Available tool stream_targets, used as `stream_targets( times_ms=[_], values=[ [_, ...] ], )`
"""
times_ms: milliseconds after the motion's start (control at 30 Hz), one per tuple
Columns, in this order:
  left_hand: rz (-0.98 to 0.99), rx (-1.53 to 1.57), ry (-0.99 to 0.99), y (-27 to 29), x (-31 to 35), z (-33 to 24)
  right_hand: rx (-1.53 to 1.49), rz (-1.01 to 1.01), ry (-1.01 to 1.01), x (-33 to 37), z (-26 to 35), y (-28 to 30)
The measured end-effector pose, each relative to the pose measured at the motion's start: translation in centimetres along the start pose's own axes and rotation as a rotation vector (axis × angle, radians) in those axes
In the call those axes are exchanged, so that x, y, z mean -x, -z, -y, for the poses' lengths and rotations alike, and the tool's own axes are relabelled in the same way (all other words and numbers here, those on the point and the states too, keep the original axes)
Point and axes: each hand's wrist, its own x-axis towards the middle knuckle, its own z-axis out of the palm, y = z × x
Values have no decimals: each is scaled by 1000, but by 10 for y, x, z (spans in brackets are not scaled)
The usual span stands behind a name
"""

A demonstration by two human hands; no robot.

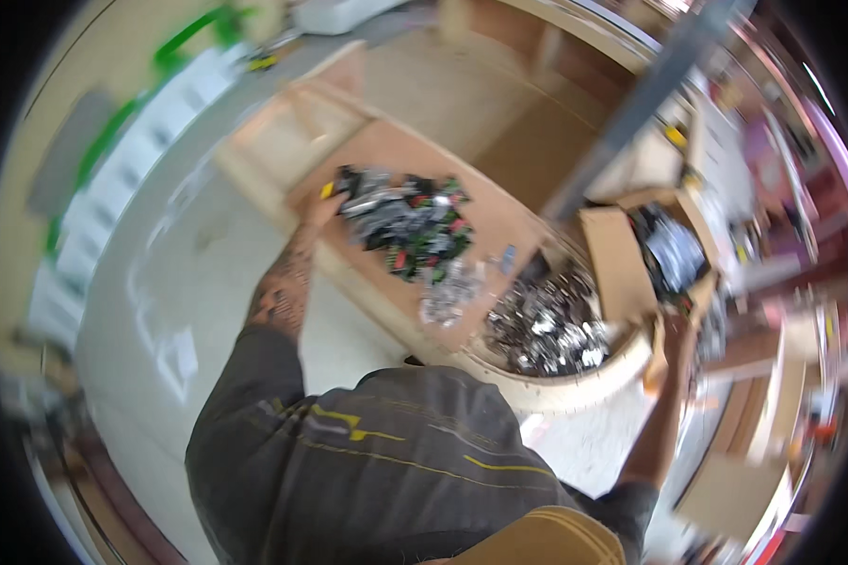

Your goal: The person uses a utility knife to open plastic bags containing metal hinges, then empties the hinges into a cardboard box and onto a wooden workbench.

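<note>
My left hand (322, 209) is at the left edge of a pile of small black and clear plastic packets (405, 221). A small yellow item (327, 190) shows at its fingertips; blur hides whether I grip it. The packets lie on a wooden board (367, 151), with clear packets (452, 294) at the near end. On the right, my right hand (676, 330) is against the near edge of an open cardboard box (617, 264) holding dark and bluish plastic-wrapped items (674, 252). Its fingers are smeared and partly hidden.
A rounded wooden bin (622, 375) full of shiny dark metal-looking pieces (551, 325) adjoins the board. A grey post (622, 122) slants up behind it. White panels with green trim (113, 198) line the left. More cardboard (735, 494) stands at the lower right.
</note>
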Motion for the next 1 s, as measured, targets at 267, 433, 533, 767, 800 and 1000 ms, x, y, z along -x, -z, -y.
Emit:
stream_targets(
  times_ms=[267, 433, 533, 767, 800, 1000],
  values=[
    [216, 429, 166, 26, -2, 34, 60, -475, -112, -23, 31, -55],
    [67, 498, 253, 70, 35, 22, 175, 67, -194, -73, 19, -65],
    [-23, 547, 313, 104, 66, 8, 531, 549, -144, -111, 5, -92],
    [-85, 574, 277, 163, 138, -29, 588, 715, -232, -153, -13, -132],
    [-54, 622, 234, 165, 145, -52, 538, 700, -219, -152, -17, -123],
    [156, 824, -68, 132, 188, -135, 317, -22, -223, -88, 37, -75]
  ],
)
